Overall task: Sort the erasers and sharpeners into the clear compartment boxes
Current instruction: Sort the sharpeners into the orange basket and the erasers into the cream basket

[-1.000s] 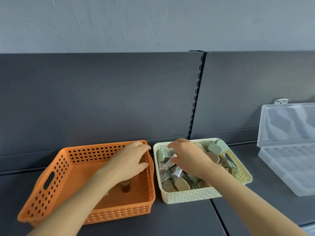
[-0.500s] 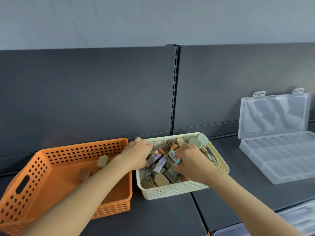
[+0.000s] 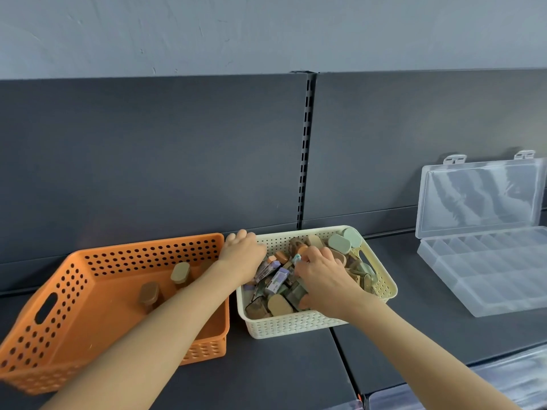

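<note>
1. Both hands work a cream basket (image 3: 296, 324) heaped with mixed erasers and sharpeners (image 3: 281, 288) on a dark shelf (image 3: 281, 374). This basket is where nearly all the stock to be sorted lies.

2. The left hand (image 3: 244, 255) reaches across the near corner of an orange basket (image 3: 74, 291) and curls over the cream basket's far left corner. Its fingertips are hidden below the knuckles, so it cannot be told whether they pinch anything.

3. The right hand (image 3: 322, 276) lies palm-down on the pile, fingers bent into it and thumb spread toward the near side. A teal-tipped piece (image 3: 297, 258) shows just beside the forefinger, but whether the hand has closed on it cannot be told.

4. Two oval brown sharpeners (image 3: 180, 272) stand apart in the orange basket, which touches the cream one on its left. It is probably serving as a staging place for one kind.

5. The clear compartment box (image 3: 488, 279) waits well to the right, its lid (image 3: 479, 196) propped open against the back panel. Its cells look unfilled.

6. Judged from this layout, the sort is at an early stage, with pieces being separated from the pile before any reach the box.
</note>
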A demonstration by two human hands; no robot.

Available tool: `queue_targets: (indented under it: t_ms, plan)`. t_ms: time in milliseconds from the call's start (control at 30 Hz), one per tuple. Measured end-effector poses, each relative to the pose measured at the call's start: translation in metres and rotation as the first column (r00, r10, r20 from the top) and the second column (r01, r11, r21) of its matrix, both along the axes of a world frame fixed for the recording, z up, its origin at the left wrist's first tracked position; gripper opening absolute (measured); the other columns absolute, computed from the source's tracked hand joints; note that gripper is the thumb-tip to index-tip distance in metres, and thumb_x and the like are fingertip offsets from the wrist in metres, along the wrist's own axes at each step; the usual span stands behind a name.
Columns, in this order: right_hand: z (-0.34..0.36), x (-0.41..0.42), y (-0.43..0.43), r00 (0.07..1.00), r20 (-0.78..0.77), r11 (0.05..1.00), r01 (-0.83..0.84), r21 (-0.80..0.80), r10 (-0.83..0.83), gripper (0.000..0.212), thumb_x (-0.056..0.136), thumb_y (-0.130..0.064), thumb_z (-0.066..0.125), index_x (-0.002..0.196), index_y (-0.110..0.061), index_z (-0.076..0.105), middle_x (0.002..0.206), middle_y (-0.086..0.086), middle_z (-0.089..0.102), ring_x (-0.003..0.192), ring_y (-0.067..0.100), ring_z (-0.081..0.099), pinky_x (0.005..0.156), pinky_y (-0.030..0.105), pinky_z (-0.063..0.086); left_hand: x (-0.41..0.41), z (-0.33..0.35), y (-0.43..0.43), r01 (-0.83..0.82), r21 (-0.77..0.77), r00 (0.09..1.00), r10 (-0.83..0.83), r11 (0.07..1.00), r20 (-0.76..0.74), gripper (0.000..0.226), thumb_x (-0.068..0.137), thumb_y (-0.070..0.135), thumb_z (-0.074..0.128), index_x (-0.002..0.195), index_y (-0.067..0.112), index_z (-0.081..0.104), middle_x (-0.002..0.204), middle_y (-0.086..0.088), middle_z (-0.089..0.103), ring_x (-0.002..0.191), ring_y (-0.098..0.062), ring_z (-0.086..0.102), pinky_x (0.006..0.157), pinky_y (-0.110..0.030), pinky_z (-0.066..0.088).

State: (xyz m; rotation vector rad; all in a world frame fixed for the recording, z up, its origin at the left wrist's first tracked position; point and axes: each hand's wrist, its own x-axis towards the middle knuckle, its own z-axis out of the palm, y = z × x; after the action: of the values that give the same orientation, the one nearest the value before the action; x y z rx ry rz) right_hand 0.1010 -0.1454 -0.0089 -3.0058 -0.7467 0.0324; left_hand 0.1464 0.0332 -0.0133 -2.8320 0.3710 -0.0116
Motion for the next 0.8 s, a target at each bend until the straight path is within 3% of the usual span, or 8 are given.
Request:
queue_targets:
  t_ms: [133, 267, 367, 433, 533, 600, 633, 800]
  plan:
    - [-0.003, -0.001, -0.004, 0.999, -0.037, 0.990, 0.003, 0.144, 0.002, 0.034, 0.078, -0.011, 0.063, 0.110, -0.017, 0.053, 0.117, -0.001, 0.047, 0.111, 0.023, 0.037, 0.087, 0.039, 0.043, -0.002, -0.001, 0.003, -0.008, -0.009, 1.000, 0.008, 1.000, 0.016, 0.031, 0.087, 0.007, 0.054, 0.117, 0.016, 0.053, 0.120, -0.008, 0.050, 0.115, -0.029, 0.041, 0.094, -0.038, 0.032]
    - [-0.002, -0.002, -0.004, 0.999, -0.017, 0.997, -0.038, 0.067, 0.040, 0.036, 0.080, -0.012, 0.061, 0.116, -0.015, 0.055, 0.118, -0.002, 0.049, 0.114, 0.022, 0.034, 0.085, 0.036, 0.040, -0.003, -0.001, 0.005, 0.013, -0.051, 1.000, -0.012, 0.999, 0.019, 0.029, 0.088, 0.012, 0.054, 0.116, 0.019, 0.053, 0.118, -0.005, 0.054, 0.114, -0.027, 0.044, 0.091, -0.037, 0.032]
    - [0.002, 0.000, -0.002, 0.999, -0.017, 0.999, -0.050, -0.009, 0.050, 0.036, 0.081, -0.015, 0.064, 0.117, -0.015, 0.058, 0.122, 0.004, 0.044, 0.111, 0.025, 0.037, 0.085, 0.037, 0.041, -0.004, 0.002, 0.011, 0.013, -0.238, 1.000, -0.008, 0.971, 0.023, 0.030, 0.086, 0.018, 0.056, 0.115, 0.024, 0.057, 0.113, -0.002, 0.053, 0.109, -0.025, 0.049, 0.090, -0.037, 0.033]
    - [0.005, 0.002, -0.002, 0.998, -0.043, 0.999, -0.045, -0.003, 0.045, 0.037, 0.080, -0.014, 0.067, 0.116, -0.014, 0.057, 0.121, 0.006, 0.046, 0.109, 0.024, 0.040, 0.087, 0.036, 0.044, -0.007, 0.007, 0.016, -0.009, -0.432, 1.000, 0.017, 0.902, 0.016, 0.035, 0.083, 0.020, 0.058, 0.118, 0.026, 0.058, 0.114, 0.000, 0.049, 0.101, -0.023, 0.053, 0.088, -0.035, 0.039]
    - [0.010, 0.002, -0.003, 0.996, -0.082, 0.995, -0.024, 0.096, 0.032, 0.035, 0.080, -0.013, 0.066, 0.113, -0.013, 0.054, 0.108, 0.002, 0.055, 0.103, 0.019, 0.048, 0.081, 0.031, 0.047, -0.016, 0.017, 0.025, -0.007, -0.615, 0.999, 0.029, 0.788, 0.027, 0.040, 0.081, 0.013, 0.061, 0.119, 0.022, 0.059, 0.114, 0.003, 0.045, 0.093, -0.016, 0.053, 0.079, -0.032, 0.049]
    - [0.018, 0.002, -0.001, 0.995, -0.097, 0.975, 0.005, 0.223, 0.017, 0.029, 0.082, -0.016, 0.067, 0.109, -0.013, 0.054, 0.090, -0.007, 0.053, 0.079, 0.008, 0.051, 0.060, 0.014, 0.042, -0.024, 0.023, 0.035, 0.022, -0.662, 0.998, 0.027, 0.749, 0.064, 0.040, 0.081, 0.010, 0.062, 0.120, 0.021, 0.059, 0.114, 0.006, 0.044, 0.095, -0.011, 0.050, 0.080, -0.027, 0.047]
    - [0.023, 0.002, 0.001, 0.995, -0.101, 0.955, 0.023, 0.294, 0.007, 0.027, 0.083, -0.019, 0.068, 0.106, -0.014, 0.054, 0.086, -0.010, 0.051, 0.072, 0.002, 0.049, 0.053, 0.013, 0.038, -0.027, 0.025, 0.040, 0.034, -0.677, 0.996, 0.031, 0.736, 0.085, 0.040, 0.082, 0.009, 0.062, 0.120, 0.020, 0.060, 0.113, 0.007, 0.043, 0.097, -0.009, 0.049, 0.081, -0.024, 0.045]
    - [0.036, 0.003, 0.029, 1.000, 0.002, 0.873, -0.022, 0.487, 0.024, 0.030, 0.085, -0.024, 0.064, 0.114, -0.019, 0.058, 0.100, -0.006, 0.051, 0.082, 0.010, 0.050, 0.062, 0.009, 0.033, -0.053, 0.030, 0.075, 0.020, -0.708, 0.989, 0.089, 0.706, 0.117, 0.037, 0.085, 0.021, 0.067, 0.121, 0.025, 0.061, 0.111, 0.011, 0.046, 0.098, -0.006, 0.049, 0.081, -0.019, 0.042]
